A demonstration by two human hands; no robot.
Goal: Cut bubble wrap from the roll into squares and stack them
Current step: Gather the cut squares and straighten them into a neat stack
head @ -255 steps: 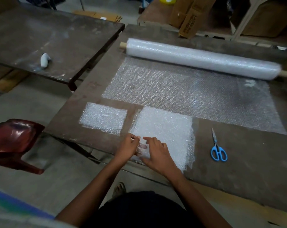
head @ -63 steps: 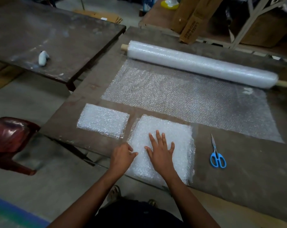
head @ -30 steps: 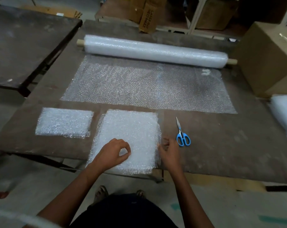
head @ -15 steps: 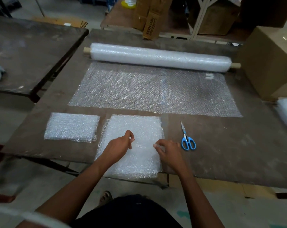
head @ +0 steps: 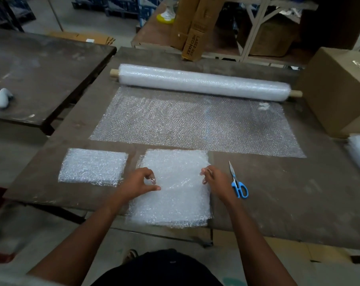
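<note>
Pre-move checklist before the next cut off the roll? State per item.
1. Scissors free on the table, beside the right hand: ok.
2. Unrolled sheet lying flat: ok.
3. Hands free: not ok, left hand and right hand on the big stack.
4. Big stack's edges aligned: cannot tell.
5. Big stack fully on the table: not ok, near edge overhangs.

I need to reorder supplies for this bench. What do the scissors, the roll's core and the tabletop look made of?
Scissors: bright metal blades with glossy blue handles, likely plastic. Roll's core: pale, matte stub ends, probably wood or cardboard; hard to tell which. Tabletop: dull brown board, scuffed and stained, apparently wood or plywood.
</note>
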